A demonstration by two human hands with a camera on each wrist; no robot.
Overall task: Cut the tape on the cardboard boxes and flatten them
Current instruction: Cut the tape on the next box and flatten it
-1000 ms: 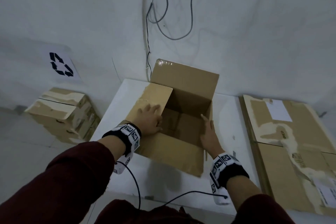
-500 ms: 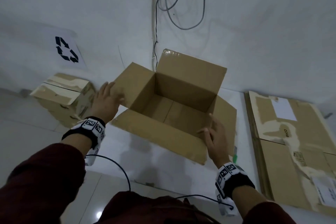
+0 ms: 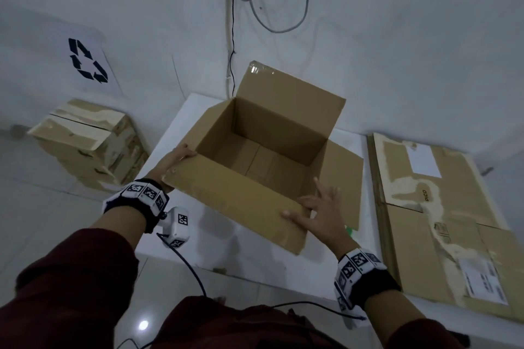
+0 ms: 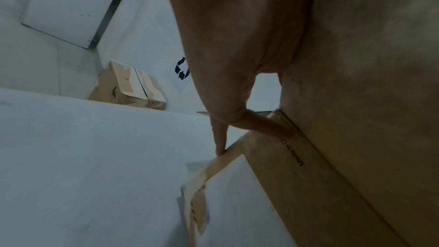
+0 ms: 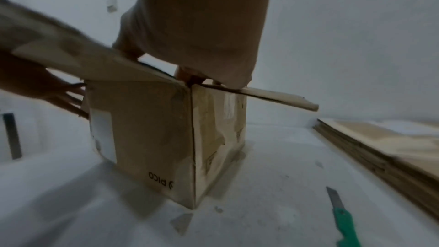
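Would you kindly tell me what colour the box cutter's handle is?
Green. The box cutter shows best in the right wrist view.

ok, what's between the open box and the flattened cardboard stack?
A green box cutter lying on the white table; right wrist view shows it best.
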